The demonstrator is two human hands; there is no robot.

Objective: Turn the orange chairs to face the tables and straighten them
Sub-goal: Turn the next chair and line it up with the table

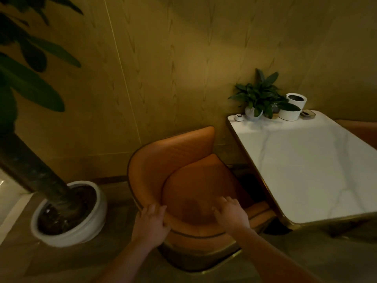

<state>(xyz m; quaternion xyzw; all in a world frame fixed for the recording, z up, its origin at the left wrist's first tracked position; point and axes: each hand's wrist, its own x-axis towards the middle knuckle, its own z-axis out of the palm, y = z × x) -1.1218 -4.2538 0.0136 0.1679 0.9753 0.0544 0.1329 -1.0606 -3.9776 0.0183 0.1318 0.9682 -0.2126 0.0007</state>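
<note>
At the far left a big plant rose out of a round white pot on the floor; its leaves and trunk were cut off by the frame edge and too dark to read in detail.

Right of the pot stood the orange chair, in the middle of the view, close to the wall and just beside the left edge of the white surface. It looked like smooth orange leather with dark piping, a curved wrap-around back, a rounded seat cushion and a brass-coloured rim at the base. Its legs were hidden beneath it, and its right side slipped under the surface's edge.

Your left hand gripped the near rim of the backrest, fingers curled closed over the edge. Your right hand lay flat on the seat cushion with its fingers spread open, gripping nothing.

The surface was marble-patterned white with a gold edge band, its right part cut off. At its far end sat a small white round device, a leafy potted plant, a white cylindrical container and a small tray whose contents were too blurred to tell. Beyond the right edge, a sliver of a second orange seat showed.
</note>
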